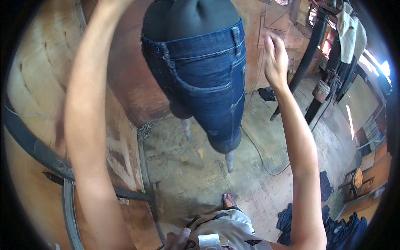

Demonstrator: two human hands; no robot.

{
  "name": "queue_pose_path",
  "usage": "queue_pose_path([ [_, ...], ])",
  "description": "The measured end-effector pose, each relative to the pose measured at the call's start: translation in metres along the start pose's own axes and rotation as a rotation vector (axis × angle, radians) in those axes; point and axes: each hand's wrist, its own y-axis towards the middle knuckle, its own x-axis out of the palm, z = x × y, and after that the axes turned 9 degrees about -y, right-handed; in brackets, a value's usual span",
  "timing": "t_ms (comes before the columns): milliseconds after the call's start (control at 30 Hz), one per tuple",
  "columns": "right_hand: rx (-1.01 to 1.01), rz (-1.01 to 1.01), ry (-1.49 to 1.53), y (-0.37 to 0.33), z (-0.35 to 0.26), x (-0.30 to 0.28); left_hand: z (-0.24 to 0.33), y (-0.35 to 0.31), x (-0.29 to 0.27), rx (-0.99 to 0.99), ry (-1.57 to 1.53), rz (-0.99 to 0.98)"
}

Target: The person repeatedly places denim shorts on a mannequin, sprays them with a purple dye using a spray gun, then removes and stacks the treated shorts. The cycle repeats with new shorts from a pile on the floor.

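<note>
A pair of dark blue denim shorts (204, 79) is pulled up on a dark lower-body mannequin (191, 18), which stands on thin grey posts (229, 161). The waistband sits around the mannequin's hips, and a curved pocket with light stitching shows on the side. To the right of the shorts my right hand (276, 60) is raised, apart from the denim. Its fingers stretch upward, slightly blurred, with nothing visible in them. My left hand (116, 3) is at the top edge, left of the mannequin; its fingers are out of the picture.
Wooden panels (46, 83) close off the left side. At right stand dark posts (310, 46) with a light cloth (350, 35) and a hanging can (321, 91). A cable (260, 156) crosses the concrete floor. Dark clothes (341, 229) lie in a heap at lower right.
</note>
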Motion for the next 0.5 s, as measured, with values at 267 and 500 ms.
queue_pose_path([
  [267,0.525,-0.383,-0.245,-0.161,0.155,-0.141,-0.03,-0.153,-0.001,-0.502,0.076,-0.073],
  [500,0.566,-0.099,-0.402,-0.133,0.282,-0.239,-0.021,-0.155,-0.019,-0.462,0.332,-0.028],
])
